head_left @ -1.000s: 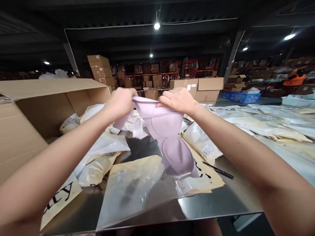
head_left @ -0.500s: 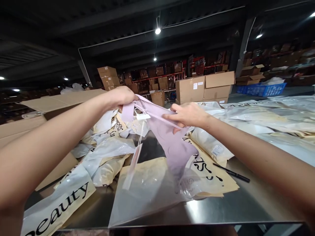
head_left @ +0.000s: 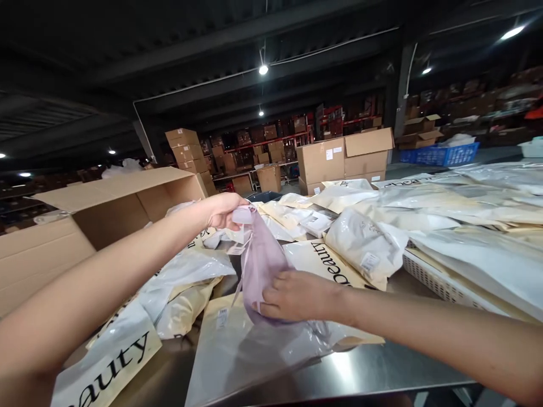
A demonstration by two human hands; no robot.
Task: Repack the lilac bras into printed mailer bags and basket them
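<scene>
A lavender garment (head_left: 263,254) with thin straps and a white tag (head_left: 236,249) hangs stretched between my two hands. My left hand (head_left: 227,211) pinches its top end, raised above the table. Lower down, my right hand (head_left: 292,295) has its fingers curled on the cloth. Beneath the garment lies a translucent plastic bag (head_left: 224,356) with a small barcode label (head_left: 222,318). Part of the bag is hidden by the cloth and my right hand.
Filled printed bags lie left (head_left: 186,308) and right (head_left: 367,246) on the metal table (head_left: 373,370). An open carton (head_left: 114,217) stands at the left. Bags are heaped over a white perforated basket (head_left: 441,280) at the right. A blue crate (head_left: 441,154) is farther back.
My right hand has moved down and left along the garment, its fingers now curled on it. My left hand has lowered and shifted slightly right. The garment now hangs more upright.
</scene>
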